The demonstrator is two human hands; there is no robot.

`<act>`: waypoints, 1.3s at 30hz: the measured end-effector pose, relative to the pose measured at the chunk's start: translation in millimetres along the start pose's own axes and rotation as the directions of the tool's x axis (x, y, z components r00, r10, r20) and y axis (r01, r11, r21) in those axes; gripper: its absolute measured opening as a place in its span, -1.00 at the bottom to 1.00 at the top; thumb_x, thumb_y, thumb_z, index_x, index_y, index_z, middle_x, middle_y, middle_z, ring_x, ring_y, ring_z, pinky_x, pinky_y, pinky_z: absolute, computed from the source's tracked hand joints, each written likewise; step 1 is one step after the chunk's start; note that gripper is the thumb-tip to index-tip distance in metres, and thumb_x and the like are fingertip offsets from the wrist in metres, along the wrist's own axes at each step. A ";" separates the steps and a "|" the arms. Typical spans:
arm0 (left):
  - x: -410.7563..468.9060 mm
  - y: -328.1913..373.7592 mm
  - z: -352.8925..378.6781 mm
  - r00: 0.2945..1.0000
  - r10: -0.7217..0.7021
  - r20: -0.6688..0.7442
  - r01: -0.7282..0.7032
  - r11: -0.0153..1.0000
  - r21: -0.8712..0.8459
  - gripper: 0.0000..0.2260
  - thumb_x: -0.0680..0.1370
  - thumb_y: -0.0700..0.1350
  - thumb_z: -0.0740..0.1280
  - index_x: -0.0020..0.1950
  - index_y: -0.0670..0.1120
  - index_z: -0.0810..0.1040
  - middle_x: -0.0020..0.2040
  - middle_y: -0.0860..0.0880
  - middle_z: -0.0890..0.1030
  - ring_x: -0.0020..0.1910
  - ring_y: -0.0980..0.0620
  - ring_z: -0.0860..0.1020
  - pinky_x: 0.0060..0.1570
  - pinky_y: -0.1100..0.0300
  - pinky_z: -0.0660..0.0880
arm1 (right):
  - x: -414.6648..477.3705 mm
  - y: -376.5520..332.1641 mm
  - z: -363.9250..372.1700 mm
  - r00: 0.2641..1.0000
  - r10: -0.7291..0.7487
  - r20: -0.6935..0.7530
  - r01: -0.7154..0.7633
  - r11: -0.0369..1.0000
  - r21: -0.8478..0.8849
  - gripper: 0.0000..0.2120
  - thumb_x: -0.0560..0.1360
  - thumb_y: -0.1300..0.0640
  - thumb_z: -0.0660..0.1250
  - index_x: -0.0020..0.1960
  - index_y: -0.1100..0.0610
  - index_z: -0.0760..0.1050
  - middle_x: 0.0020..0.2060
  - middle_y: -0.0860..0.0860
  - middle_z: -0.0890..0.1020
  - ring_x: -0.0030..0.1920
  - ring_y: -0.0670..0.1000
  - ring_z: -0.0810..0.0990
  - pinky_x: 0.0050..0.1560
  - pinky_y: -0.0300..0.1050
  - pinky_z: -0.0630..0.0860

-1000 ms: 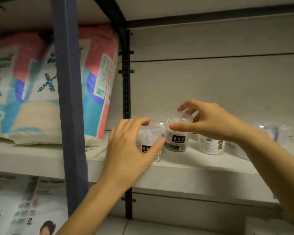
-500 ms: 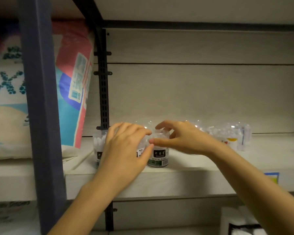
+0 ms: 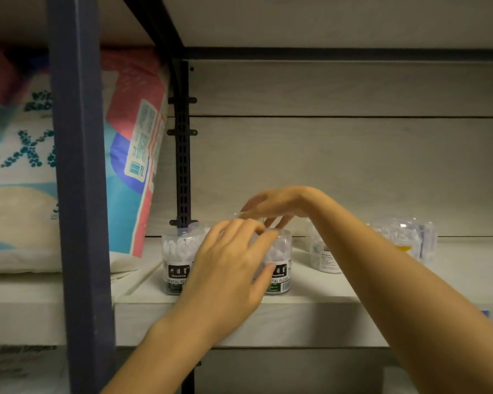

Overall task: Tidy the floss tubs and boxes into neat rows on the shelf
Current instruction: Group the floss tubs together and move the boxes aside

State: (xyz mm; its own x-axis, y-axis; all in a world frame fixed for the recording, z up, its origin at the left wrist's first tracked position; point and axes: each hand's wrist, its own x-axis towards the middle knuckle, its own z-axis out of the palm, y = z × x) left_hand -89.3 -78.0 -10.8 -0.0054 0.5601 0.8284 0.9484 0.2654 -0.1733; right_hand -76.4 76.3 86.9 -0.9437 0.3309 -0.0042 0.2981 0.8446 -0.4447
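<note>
Clear round floss tubs with black and green "DENTAL FLOSS" labels stand at the front left of the white shelf (image 3: 310,319). One tub (image 3: 177,260) is just left of my left hand (image 3: 228,268). Another tub (image 3: 281,265) is under that hand, with the fingers curled over its lid and the thumb on its label. Whatever stands between these two tubs is hidden by the hand. My right hand (image 3: 279,206) hovers above and behind them, fingers spread and pointing down onto lids at the back. Further right stand a white-labelled tub (image 3: 323,257) and a cluster of clear tubs (image 3: 402,240).
A dark blue upright post (image 3: 77,194) stands close in front on the left. Behind it a large pink, blue and white diaper pack (image 3: 131,166) leans on the neighbouring shelf. A black slotted rail (image 3: 182,166) runs up the back wall. More packs lie on the shelf below.
My right hand has lifted off the front tub and now hovers higher and further back. My left hand stays on the front tubs, shifted slightly right. The view has moved closer.
</note>
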 end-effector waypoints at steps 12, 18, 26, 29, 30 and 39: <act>3.7 5.6 9.6 0.983 0.154 0.099 -0.167 0.975 0.146 -0.67 0.42 -0.04 0.32 0.17 -0.03 0.57 0.13 -0.05 0.60 0.09 0.00 0.46 0.17 0.15 0.25 | -55.9 24.4 -56.1 0.927 -0.066 -0.368 0.108 0.990 0.095 -0.46 0.36 -0.06 0.42 0.27 0.10 0.40 0.03 0.06 0.54 -0.04 -0.01 0.58 -0.05 -0.15 0.58; 3.2 8.7 10.8 0.987 0.126 0.096 -0.140 0.979 0.149 -0.68 0.46 -0.02 0.21 0.17 -0.03 0.56 0.14 -0.06 0.59 0.11 0.01 0.39 0.20 0.11 0.23 | -102.8 47.3 -46.7 0.961 0.015 -0.277 -0.027 0.999 -0.041 -0.42 0.31 -0.08 0.45 0.26 0.08 0.38 0.11 0.07 0.55 -0.02 0.02 0.59 -0.01 -0.11 0.59; 2.6 17.2 4.1 0.999 0.033 0.042 -0.037 0.996 0.080 -0.63 0.47 0.01 0.16 0.18 -0.11 0.54 0.18 -0.10 0.58 0.15 -0.02 0.42 0.20 0.10 0.25 | -98.4 53.3 -16.6 0.986 0.037 -0.163 -0.054 0.994 -0.098 -0.38 0.30 -0.11 0.47 0.27 0.07 0.37 0.18 0.07 0.52 0.00 0.08 0.62 0.02 -0.03 0.60; 5.0 20.6 -0.3 0.999 0.027 0.018 -0.028 0.998 0.059 -0.63 0.47 0.03 0.16 0.18 -0.11 0.54 0.17 -0.10 0.57 0.14 -0.03 0.42 0.20 0.10 0.26 | -95.5 56.0 -10.6 0.986 0.008 -0.168 -0.029 0.992 -0.124 -0.35 0.34 -0.16 0.42 0.32 0.09 0.36 0.23 0.07 0.51 0.04 0.07 0.61 0.05 -0.04 0.58; 6.0 22.5 -0.8 1.000 0.025 0.003 -0.025 0.998 0.050 -0.63 0.47 0.03 0.17 0.17 -0.11 0.54 0.16 -0.10 0.57 0.13 -0.03 0.43 0.19 0.09 0.26 | -96.4 57.9 -9.9 0.986 -0.008 -0.169 -0.018 0.988 -0.156 -0.34 0.36 -0.19 0.38 0.34 0.10 0.34 0.27 0.07 0.49 0.10 0.07 0.58 0.10 -0.06 0.55; 25.3 78.8 16.4 0.985 -0.036 -0.170 0.027 0.998 -0.055 -0.70 0.49 0.01 0.19 0.04 -0.10 0.61 0.03 -0.05 0.60 0.03 0.02 0.46 0.05 0.14 0.31 | -165.6 154.7 -85.2 0.805 -0.111 -0.583 0.071 0.993 -0.092 -0.71 0.53 -0.01 0.23 0.21 0.02 0.50 0.13 -0.01 0.60 0.08 -0.06 0.56 0.06 -0.20 0.48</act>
State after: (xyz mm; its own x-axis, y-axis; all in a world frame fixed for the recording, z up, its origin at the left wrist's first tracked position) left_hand -19.9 -30.1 -12.2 0.0147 0.4088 0.9125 0.9640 0.2365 -0.1214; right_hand 138.2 188.0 95.1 -0.7088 0.4178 0.5684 0.2424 0.9009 -0.3599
